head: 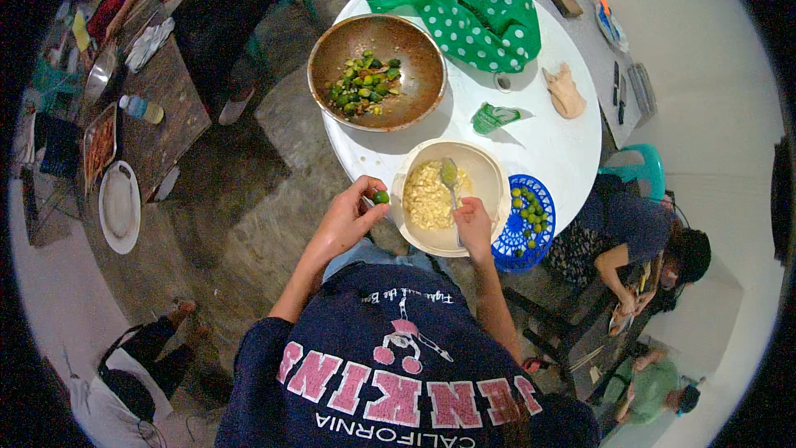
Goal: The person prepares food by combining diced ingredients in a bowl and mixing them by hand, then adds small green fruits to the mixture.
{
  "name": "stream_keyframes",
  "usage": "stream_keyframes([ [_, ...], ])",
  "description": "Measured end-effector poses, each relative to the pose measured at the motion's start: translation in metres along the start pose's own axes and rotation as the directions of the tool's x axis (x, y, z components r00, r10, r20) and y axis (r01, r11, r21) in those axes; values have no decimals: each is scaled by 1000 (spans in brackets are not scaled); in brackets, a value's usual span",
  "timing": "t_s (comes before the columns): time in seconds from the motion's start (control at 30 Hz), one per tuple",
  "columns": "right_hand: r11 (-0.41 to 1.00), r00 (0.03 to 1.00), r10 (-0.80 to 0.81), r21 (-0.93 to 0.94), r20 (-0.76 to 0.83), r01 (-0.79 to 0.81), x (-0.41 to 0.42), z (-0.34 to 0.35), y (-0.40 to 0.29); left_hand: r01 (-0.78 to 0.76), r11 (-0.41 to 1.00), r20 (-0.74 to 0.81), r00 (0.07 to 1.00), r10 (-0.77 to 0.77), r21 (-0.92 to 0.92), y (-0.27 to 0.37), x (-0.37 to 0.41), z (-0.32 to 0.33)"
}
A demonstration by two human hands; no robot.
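Observation:
Between the fingers of my left hand [351, 214] is a small green citrus fruit [380, 197], just left of a cream plastic bowl [488, 177]. My right hand [474, 228] grips a metal spoon [454, 197] over that bowl, its head holding something yellow-green. Pale yellow chopped food [428, 199] covers the bowl's left part. A blue openwork plastic basket [505, 241] with several small citrus fruits [532, 211] sits against the bowl's right side. Beyond, a large metal bowl [413, 43] contains cut green citrus pieces [367, 84] and bits of pulp.
On the round white table [553, 155] lie a green polka-dot plastic bag [479, 25], a crumpled green wrapper [494, 117] and a tan plastic bag [564, 92]. Knives [619, 93] rest on a side table. People sit to the right and upper left; a wooden table [165, 118] stands left.

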State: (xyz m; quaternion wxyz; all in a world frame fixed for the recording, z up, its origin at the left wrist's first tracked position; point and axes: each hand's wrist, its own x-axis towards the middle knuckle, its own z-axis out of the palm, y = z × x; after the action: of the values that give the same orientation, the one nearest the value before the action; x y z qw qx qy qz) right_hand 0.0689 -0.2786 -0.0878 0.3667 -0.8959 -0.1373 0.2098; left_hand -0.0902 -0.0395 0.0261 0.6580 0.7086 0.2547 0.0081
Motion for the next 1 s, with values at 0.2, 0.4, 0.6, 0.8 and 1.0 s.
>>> stream_keyframes([
  [0.2, 979, 997, 61, -195, 40, -52, 3, 8, -5, 2, 999, -20, 1000, -3, -48, 1, 2, 0],
  [0.4, 998, 998, 56, -34, -24, -56, 5, 19, 23, 19, 999, -42, 999, -20, -31, -1, -7, -2],
  [0.6, 994, 999, 51, -97, 13, -49, 1, 12, 6, -2, 999, -90, 996, -1, -33, -6, -12, -5],
  [0.8, 987, 999, 18, -158, 31, -13, -2, 9, -5, 18, 999, -86, 996, -22, -52, -1, -14, -7],
  [1.0, 989, 999, -24, -149, 29, 28, -6, 10, -9, 61, 996, -65, 996, -65, -65, 0, -15, -8],
])
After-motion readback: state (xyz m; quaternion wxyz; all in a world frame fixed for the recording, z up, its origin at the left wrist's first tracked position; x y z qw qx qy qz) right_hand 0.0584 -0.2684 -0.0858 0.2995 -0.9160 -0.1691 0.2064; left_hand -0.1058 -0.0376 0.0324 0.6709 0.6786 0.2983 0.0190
